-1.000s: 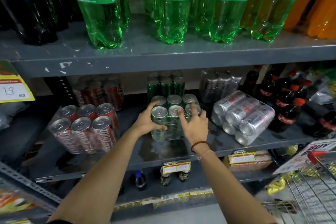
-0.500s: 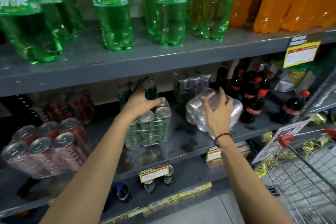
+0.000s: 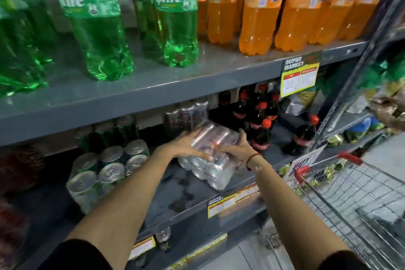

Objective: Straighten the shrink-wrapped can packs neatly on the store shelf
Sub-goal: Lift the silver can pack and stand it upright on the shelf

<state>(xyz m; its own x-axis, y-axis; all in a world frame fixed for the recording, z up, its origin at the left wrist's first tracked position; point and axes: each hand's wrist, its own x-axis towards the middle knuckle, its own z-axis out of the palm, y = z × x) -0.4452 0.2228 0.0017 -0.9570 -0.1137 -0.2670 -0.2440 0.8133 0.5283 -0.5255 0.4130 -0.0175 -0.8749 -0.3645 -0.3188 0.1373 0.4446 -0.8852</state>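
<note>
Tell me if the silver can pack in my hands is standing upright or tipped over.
Tipped over. The silver can pack lies on its side on the shelf, can ends facing the aisle, between the left hand and right hand.

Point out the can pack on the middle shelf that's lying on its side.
The silver can pack, held between the left hand and right hand. The green can pack beside it stands upright.

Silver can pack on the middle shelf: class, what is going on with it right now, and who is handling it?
A person has both hands on the silver can pack, which lies on its side on the middle shelf. The left hand grips its left side, and the right hand holds its right side beside the cola bottles. The pack sits askew, not yet straightened. The green can pack to the left stands upright, untouched. A cart waits on the right.
</note>
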